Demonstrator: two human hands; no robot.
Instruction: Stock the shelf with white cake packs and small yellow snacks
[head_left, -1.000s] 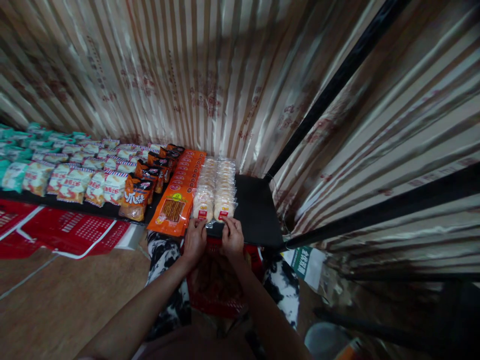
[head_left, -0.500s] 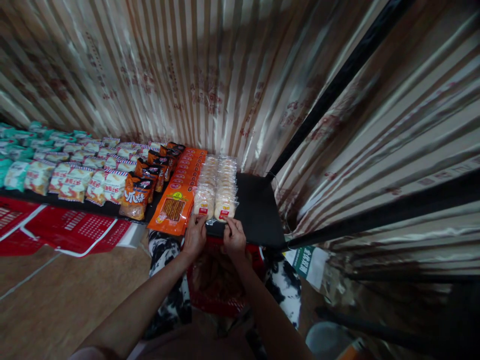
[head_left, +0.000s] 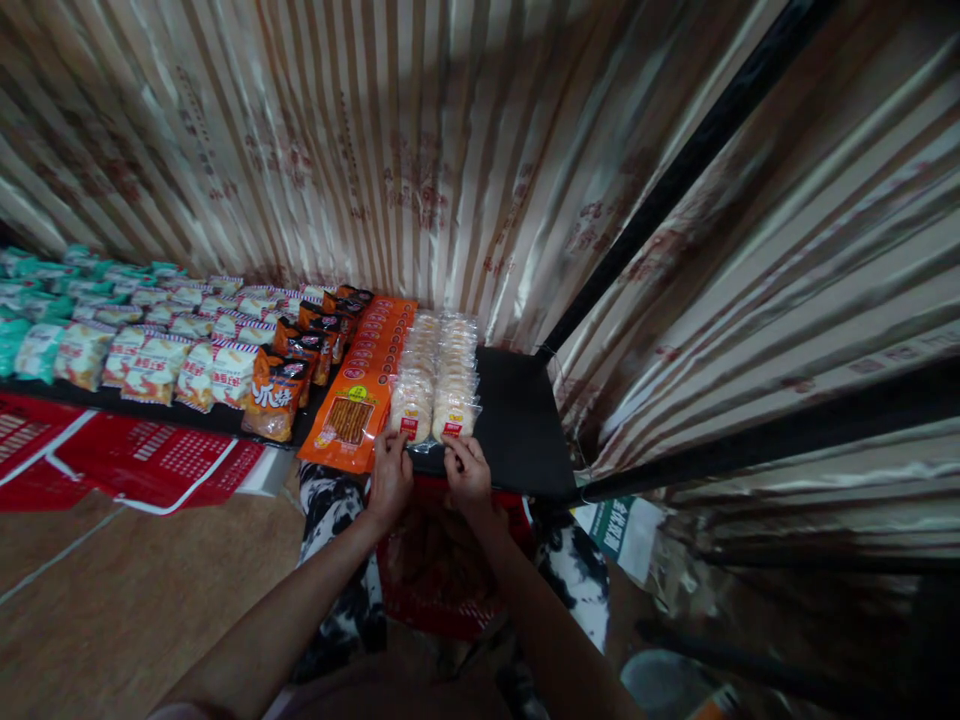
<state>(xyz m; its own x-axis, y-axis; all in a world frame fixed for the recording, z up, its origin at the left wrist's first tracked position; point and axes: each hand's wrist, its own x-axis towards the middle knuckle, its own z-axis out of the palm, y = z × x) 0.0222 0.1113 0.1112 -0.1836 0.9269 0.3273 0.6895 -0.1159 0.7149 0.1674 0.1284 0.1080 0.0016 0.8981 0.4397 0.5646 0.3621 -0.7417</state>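
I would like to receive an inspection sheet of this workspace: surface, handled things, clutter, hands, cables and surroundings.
Surface: black shelf, packets standing and lying along it.
Handled things: left row and right row of clear-wrapped pale round snacks, side by side, right of the orange packet.
Clutter: red basket between the person's legs; green-and-white package below the shelf's right end.
Hands: left hand at the left row's front edge, right hand at the right row's; firmness of grip cannot be told.
Cables: nothing seen for certain.
Surroundings: striped sheeting behind; brown floor below.
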